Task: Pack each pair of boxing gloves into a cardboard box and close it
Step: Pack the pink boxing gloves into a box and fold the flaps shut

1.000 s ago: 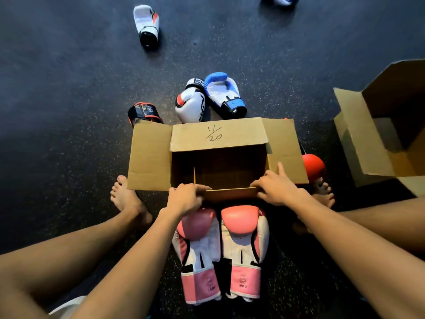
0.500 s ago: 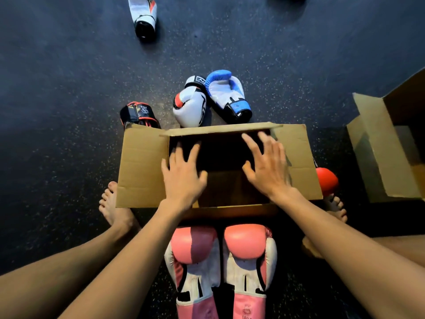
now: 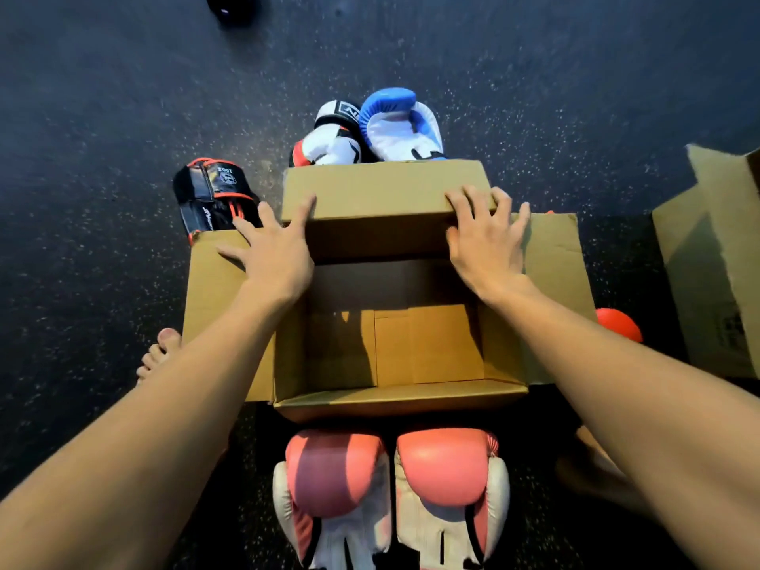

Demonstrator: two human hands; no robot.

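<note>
I am looking down at the open cardboard box (image 3: 432, 343), which is standing on the dark floor (image 3: 103, 137) between my legs. My left hand (image 3: 275, 257) is lying flat with the fingers spread, touching the near edge of the far flap (image 3: 382, 191). My right hand (image 3: 485, 240) is pressing the flap's right corner with straight, spread fingers, gripping nothing. The pair of pink gloves (image 3: 446, 466) is lying side by side outside the box, just beside its near wall.

Pink gloves (image 3: 446, 466): cuffs cut off; red glove (image 3: 618, 324) half-hidden.
</note>
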